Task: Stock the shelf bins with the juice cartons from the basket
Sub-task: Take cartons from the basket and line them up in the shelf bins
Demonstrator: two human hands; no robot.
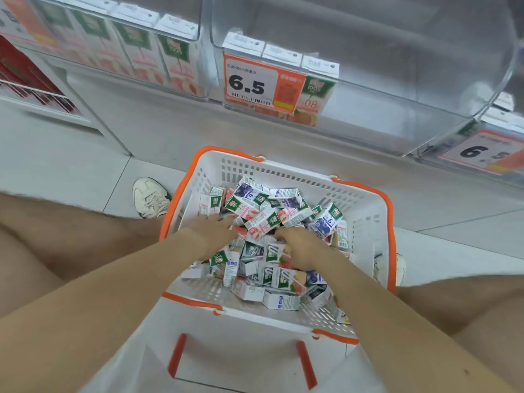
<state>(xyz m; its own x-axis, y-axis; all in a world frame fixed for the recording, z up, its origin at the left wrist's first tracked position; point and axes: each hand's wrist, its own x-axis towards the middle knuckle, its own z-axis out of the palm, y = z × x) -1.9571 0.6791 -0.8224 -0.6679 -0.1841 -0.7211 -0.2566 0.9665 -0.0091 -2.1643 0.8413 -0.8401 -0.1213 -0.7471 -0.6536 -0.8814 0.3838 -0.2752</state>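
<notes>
Three clear shelf bins (pixel 368 66) show, the rightmost cut off by the frame, and the middle one holds three shelved cartons (pixel 280 56) half hidden behind a 6.5 price tag (pixel 255 83). Below, the white basket (pixel 365 222) holds a heap of juice cartons (pixel 263 222) too jumbled to count. Both the left hand (pixel 212 228) and right hand (pixel 300 245) lie palm-down in it with fingertips buried, so I cannot tell whether either grips anything.

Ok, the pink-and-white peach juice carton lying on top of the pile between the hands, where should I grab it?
Probably pinch the pink-and-white peach juice carton across its two long edges, coming down from above with the right hand: it lies topmost on the heap, broad face up.
</notes>
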